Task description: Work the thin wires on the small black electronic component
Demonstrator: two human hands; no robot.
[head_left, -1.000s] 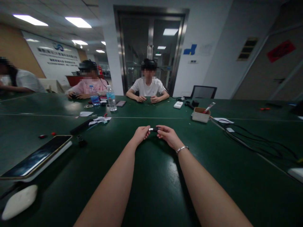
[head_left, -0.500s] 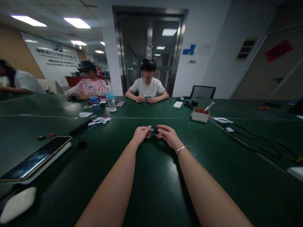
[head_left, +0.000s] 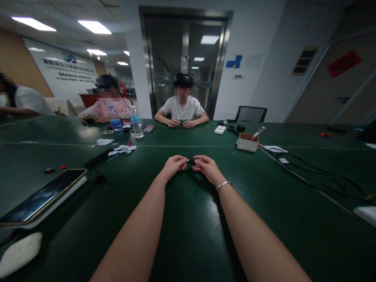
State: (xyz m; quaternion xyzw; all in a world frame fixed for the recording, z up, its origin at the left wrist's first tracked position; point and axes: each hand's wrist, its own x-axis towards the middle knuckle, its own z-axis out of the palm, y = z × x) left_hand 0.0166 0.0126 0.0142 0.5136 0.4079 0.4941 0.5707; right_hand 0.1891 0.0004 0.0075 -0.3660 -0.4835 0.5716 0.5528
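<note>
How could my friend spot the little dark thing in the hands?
Find the big green table, then two bare arms at the bottom. Between the left hand and the right hand is a small dark piece with a silvery end; unlike things lying nearby, it is held.

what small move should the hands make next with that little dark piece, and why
Probably a slight turn of the small dark piece between both hands: the left hand pinches its paler end, the right hand its black end, and the two grips hide much of it, so turning might show more.
</note>
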